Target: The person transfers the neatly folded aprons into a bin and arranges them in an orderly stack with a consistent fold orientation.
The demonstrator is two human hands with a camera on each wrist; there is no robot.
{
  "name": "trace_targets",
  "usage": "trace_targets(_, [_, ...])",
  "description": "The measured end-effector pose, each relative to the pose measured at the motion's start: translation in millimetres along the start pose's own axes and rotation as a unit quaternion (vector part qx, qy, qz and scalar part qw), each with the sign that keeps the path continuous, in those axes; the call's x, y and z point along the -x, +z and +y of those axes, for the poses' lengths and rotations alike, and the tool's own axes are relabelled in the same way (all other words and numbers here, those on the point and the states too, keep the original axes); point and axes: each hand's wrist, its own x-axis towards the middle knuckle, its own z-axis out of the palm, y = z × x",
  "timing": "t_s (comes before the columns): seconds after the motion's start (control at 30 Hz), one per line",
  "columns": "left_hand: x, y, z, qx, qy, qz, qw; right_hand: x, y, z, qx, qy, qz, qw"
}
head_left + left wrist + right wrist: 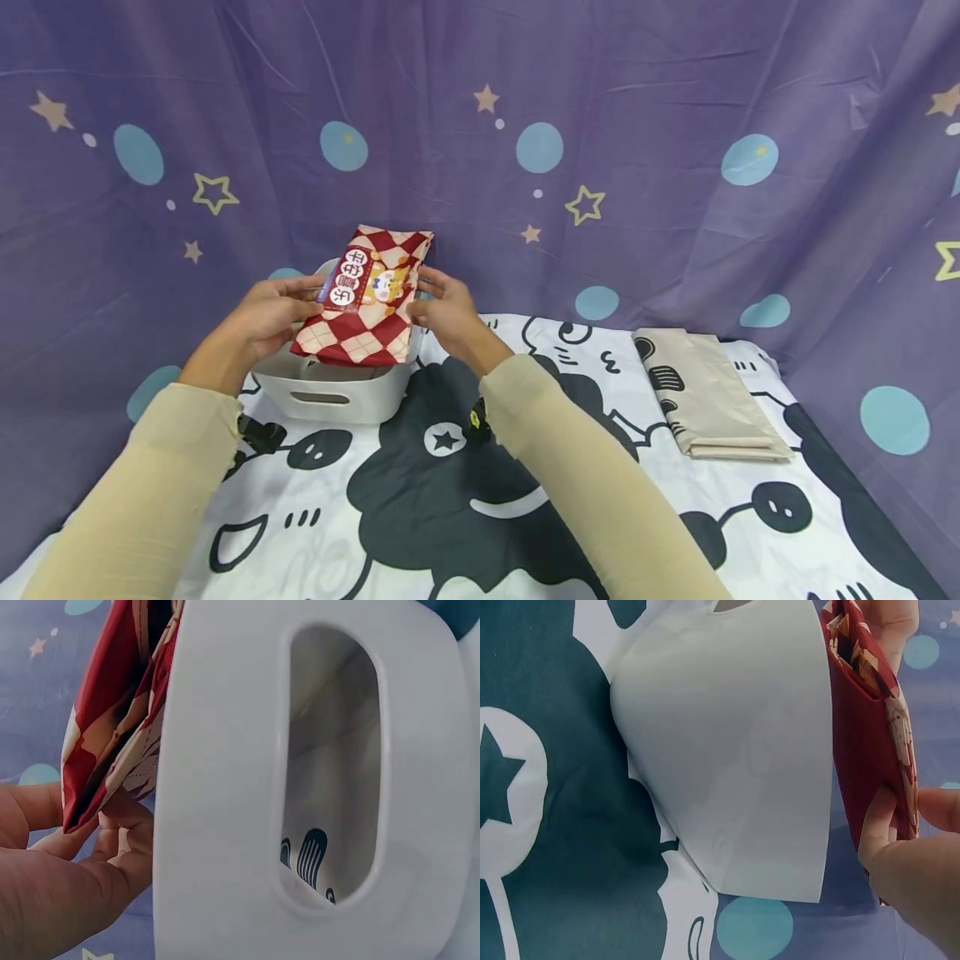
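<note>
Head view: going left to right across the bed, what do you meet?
Left hand → red checked packet, held above the white basket → right hand → folded beige cloth.

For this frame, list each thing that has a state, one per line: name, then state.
snack packet: held by its side edges over the basket, looks sealed.
white basket: upright on the sheet, inside mostly hidden.
folded cloth: folded, lying flat at the right, untouched.
left hand: grips the packet's left edge.
right hand: grips the packet's right edge.
</note>
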Motion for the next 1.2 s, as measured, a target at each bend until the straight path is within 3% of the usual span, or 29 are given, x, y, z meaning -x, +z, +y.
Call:
trace_targets(0.3, [1.0, -8.2, -6.6, -0.028, -0.015, 0.015, 0.9994, -1, 11, 9, 0.013, 0.007, -0.003, 1.0])
trace_targets(0.67, [0.8, -6.5, -15.7, -0.049, 0.003, 0.013, 0.9987, 1, 11, 17, 0.03, 0.006, -0.017, 0.999])
trace_targets(1.2, [-0.2, -10.7, -21.3, -0.072, -0.006, 0.016, 0.9972, 0, 18, 16, 0.069, 0.031, -0.014, 0.997])
